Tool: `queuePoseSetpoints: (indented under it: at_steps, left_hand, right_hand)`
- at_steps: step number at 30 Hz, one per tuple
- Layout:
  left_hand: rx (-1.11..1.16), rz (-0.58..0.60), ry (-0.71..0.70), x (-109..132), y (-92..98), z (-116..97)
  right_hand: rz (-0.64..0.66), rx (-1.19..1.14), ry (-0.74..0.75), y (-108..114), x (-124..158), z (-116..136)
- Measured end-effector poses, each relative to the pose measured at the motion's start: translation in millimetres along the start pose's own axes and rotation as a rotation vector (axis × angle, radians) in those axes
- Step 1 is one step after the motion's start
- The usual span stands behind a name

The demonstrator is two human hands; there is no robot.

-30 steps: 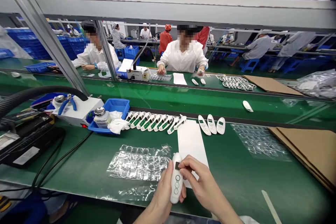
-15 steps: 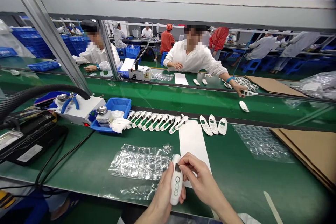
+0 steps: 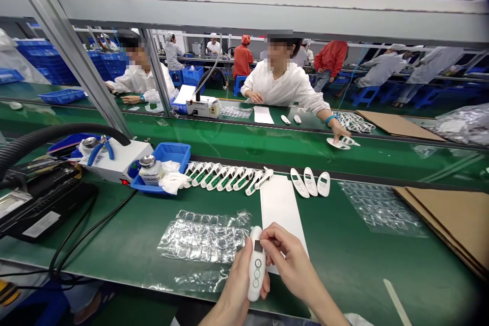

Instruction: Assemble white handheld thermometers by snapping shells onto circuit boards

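Observation:
My left hand (image 3: 234,285) is wrapped round a white handheld device (image 3: 256,265) with a small dark screen and round buttons, held upright over the near edge of the green table (image 3: 114,244). My right hand (image 3: 292,265) pinches at the device's screen end with thumb and forefinger. A white paper strip (image 3: 280,204) lies just behind my hands. To the left of it lies a clear plastic blister sheet (image 3: 202,237). Farther back is a row of several white device halves with green boards (image 3: 225,177), and three finished white devices (image 3: 311,182) beside them.
A blue tray (image 3: 168,155) with a jar and cloths stands at back left, next to a white box with blue pliers (image 3: 114,155) and a black machine (image 3: 38,204). Cardboard sheets (image 3: 451,219) lie at right. Across the green conveyor (image 3: 248,142), a person in white reaches onto the belt.
My hands and the device have barely shifted. The person opposite has stretched an arm to the right and set a hand on a white piece on the conveyor.

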State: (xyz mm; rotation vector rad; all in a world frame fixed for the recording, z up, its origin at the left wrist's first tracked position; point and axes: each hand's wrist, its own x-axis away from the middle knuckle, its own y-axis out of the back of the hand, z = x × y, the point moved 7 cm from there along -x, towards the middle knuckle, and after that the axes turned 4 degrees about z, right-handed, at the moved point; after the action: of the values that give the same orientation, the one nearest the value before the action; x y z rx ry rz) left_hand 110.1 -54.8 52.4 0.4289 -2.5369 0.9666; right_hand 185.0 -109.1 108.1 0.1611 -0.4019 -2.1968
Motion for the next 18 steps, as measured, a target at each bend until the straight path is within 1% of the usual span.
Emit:
queuePoseSetpoints:
  at_steps: [4,7,9,11,14,16,18]
  left_hand:
    - [-0.022,-0.01,-0.008,3.5,1.0,-0.3]
    - [-0.064,-0.005,-0.027,5.3,0.8,-0.9]
    - [-0.104,-0.012,-0.057,6.0,0.3,-3.6]
    - [-0.139,-0.024,-0.09,6.5,-0.3,-7.4]
    - [-0.147,-0.046,-0.085,7.0,0.7,-8.9]
    - [-0.139,-0.072,-0.057,7.6,4.1,-7.1]
    - [-0.169,-0.083,-0.043,8.6,8.0,-5.8]
  right_hand:
    - [-0.024,0.068,0.017,0.0,2.1,0.5]
    - [-0.044,0.065,0.017,-0.4,4.4,-0.3]
    - [-0.049,0.015,-0.01,-2.0,5.4,-2.4]
    - [-0.044,-0.084,-0.062,-5.4,6.0,-6.0]
    - [-0.048,-0.248,-0.125,-10.8,6.9,-10.8]
    - [-0.068,-0.296,-0.124,-11.5,7.1,-11.1]
    - [-0.082,-0.265,-0.088,-10.0,6.5,-7.9]
